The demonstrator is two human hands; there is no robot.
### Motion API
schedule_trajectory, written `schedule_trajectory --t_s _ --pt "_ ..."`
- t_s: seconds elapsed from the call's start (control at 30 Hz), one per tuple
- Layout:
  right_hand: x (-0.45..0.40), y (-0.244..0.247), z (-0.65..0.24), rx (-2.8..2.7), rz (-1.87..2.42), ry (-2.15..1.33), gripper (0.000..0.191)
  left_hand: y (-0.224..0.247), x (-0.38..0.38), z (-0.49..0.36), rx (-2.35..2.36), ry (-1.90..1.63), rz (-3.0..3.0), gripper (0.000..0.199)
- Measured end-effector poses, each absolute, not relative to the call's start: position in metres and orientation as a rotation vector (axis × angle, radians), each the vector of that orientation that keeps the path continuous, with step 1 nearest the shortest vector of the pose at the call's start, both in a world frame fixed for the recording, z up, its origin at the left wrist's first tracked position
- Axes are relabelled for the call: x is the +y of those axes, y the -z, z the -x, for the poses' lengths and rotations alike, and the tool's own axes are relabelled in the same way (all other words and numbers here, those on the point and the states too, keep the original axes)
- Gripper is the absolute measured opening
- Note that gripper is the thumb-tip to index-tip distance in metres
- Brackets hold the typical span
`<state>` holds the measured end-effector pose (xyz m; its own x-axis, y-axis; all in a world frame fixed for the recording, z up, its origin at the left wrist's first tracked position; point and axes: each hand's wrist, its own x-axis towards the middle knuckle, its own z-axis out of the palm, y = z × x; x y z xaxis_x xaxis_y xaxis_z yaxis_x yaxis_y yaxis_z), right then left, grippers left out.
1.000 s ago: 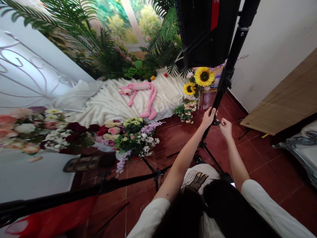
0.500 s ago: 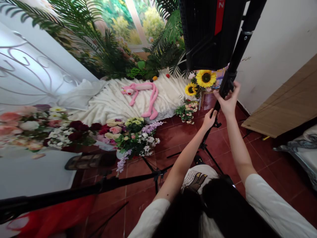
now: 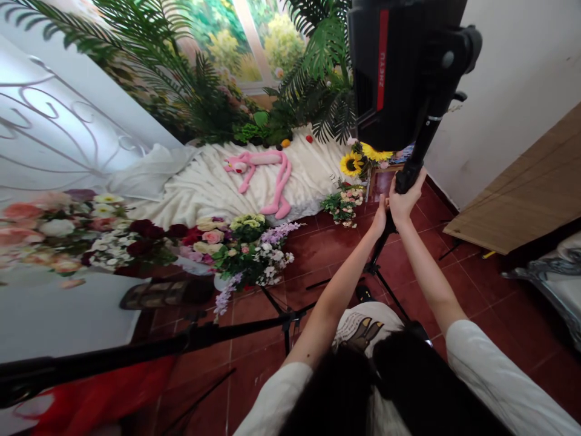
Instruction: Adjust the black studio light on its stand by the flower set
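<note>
A black studio light (image 3: 394, 79) with a red stripe sits at the top of a black light stand (image 3: 426, 130), high on the right. My right hand (image 3: 407, 201) is closed around the stand's pole, just under a thick black collar. Slightly lower and to the left, my left hand (image 3: 380, 219) is against the same pole, its fingers pointing up and partly hidden. Below my hands the stand's legs (image 3: 391, 287) spread over the floor.
Another black stand (image 3: 218, 332) crosses the lower left. A pink plush toy (image 3: 267, 158) lies on white fluffy cloth (image 3: 213, 175). Artificial flowers (image 3: 245, 251), sunflowers (image 3: 351, 163) and palm leaves (image 3: 204, 91) surround it. A wooden board (image 3: 512, 188) leans at right above red floor tiles (image 3: 313, 248).
The studio light and upper pole have come down and tilted or turned slightly. My right hand has moved down with the collar, close to my left hand, and now wraps the pole.
</note>
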<state>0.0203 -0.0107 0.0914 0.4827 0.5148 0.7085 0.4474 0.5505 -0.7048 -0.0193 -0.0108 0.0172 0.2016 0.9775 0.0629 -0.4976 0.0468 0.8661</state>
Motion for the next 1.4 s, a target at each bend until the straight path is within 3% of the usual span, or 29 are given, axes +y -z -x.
schedule_trajectory --t_s 0.27,0.57,0.83,1.03,1.2,1.4 --pt "-0.026 -0.04 -0.032 -1.199 1.286 -0.317 0.047 -0.009 -0.007 0.02 0.742 -1.274 -0.697 0.044" --pt "-0.031 -0.039 -0.053 -1.415 1.263 -0.487 0.04 -0.002 -0.012 0.018 0.772 -1.256 -0.727 0.057" --pt "-0.072 -0.041 -0.064 -1.449 1.15 -0.558 0.056 -0.007 -0.017 0.019 0.716 -1.196 -0.843 0.069" --pt "-0.124 -0.034 -0.08 -1.516 1.282 -0.329 0.019 -0.01 -0.021 0.019 0.709 -1.082 -0.835 0.082" --pt "-0.15 -0.008 -0.088 -1.707 1.33 -0.171 0.021 -0.018 -0.025 0.019 0.783 -1.058 -0.826 0.078" --pt "-0.153 0.004 -0.087 -1.681 1.387 -0.253 0.025 -0.022 -0.028 0.02 0.886 -1.066 -0.884 0.076"
